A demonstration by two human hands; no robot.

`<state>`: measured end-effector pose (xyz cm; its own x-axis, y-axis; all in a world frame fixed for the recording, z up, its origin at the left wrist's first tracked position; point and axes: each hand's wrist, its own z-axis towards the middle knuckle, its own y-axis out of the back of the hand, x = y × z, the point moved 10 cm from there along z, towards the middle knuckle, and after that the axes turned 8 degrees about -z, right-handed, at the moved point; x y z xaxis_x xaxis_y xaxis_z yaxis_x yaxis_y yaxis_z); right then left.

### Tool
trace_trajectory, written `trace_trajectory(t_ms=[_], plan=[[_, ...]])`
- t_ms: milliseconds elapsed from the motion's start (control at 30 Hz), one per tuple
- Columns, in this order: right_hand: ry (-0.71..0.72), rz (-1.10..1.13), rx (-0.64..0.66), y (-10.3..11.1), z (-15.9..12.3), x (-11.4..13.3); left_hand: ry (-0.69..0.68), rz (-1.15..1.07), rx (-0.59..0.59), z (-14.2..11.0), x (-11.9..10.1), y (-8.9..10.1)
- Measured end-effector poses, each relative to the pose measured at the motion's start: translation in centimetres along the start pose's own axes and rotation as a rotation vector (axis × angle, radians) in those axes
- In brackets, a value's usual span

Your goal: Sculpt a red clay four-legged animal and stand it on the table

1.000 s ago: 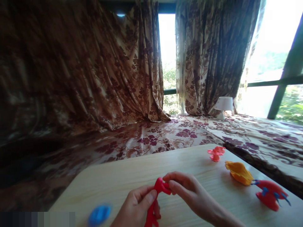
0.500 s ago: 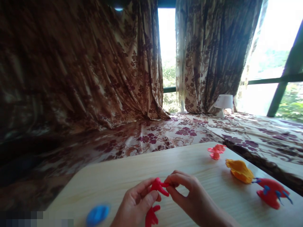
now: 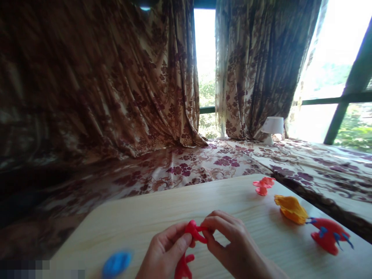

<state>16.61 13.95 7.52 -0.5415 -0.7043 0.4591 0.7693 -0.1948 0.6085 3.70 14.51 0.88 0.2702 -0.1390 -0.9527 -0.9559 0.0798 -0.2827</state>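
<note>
Between the thumb and fingers of my left hand [image 3: 165, 248] is a red modelling-clay figure [image 3: 192, 225] with a round knob at the top and thin limbs. My right hand [image 3: 228, 238] pinches the end of one thin limb, its fingers closed. Below my left thumb, more red clay with short prongs hangs towards the bottom edge; whether it joins the upper part is hidden by the thumb. Both hands are just above the pale wooden table [image 3: 139, 211].
A blue lump [image 3: 116, 264], blurred, lies to the left. Along the right side stand a coral clay piece [image 3: 263, 186], a yellow clay piece [image 3: 290, 209] and a red-and-blue clay figure [image 3: 329, 235]. Beyond the table are floral cloth [image 3: 226, 161] and a white lamp [image 3: 273, 126].
My right fingers have shifted slightly on the thin limb, the hand still pinching it. The lower red clay has swung a little left. The whole view has moved slightly.
</note>
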Motion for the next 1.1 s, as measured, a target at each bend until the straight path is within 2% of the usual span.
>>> trace_trajectory(t_ms=[200, 367, 533, 633, 700, 800, 867, 1000, 1100], plan=[[-0.04, 0.019, -0.051, 0.4, -0.1, -0.2, -0.015, -0.015, -0.065, -0.6, 0.1, 0.0], [-0.127, 0.105, -0.073, 0.7, -0.2, -1.1, -0.028, -0.055, -0.044, -0.7, -0.3, -0.4], [-0.137, 0.119, -0.141, 2.0, -0.2, -1.5, -0.032, -0.11, -0.165, -0.7, -0.6, 1.2], [-0.232, 0.221, -0.182, 2.2, -0.3, -2.8, -0.068, -0.138, -0.243, -0.7, -1.0, 2.3], [-0.316, 0.322, -0.119, 1.1, -0.5, -3.6, -0.094, -0.134, -0.261, -0.6, -1.1, 2.6], [-0.369, 0.41, 0.048, -1.2, -0.6, -3.4, -0.107, -0.093, -0.244, -0.6, -1.2, 2.2], [-0.351, 0.412, 0.087, -1.7, -0.6, -2.8, -0.127, -0.055, -0.238, -0.6, -1.3, 2.0], [-0.187, 0.282, 0.0, -0.6, -0.2, -1.0, -0.186, -0.028, -0.256, -0.7, -1.6, 1.8], [-0.057, 0.179, -0.037, 0.0, -0.2, 0.3, -0.153, -0.028, -0.246, -0.8, -1.2, 1.4]])
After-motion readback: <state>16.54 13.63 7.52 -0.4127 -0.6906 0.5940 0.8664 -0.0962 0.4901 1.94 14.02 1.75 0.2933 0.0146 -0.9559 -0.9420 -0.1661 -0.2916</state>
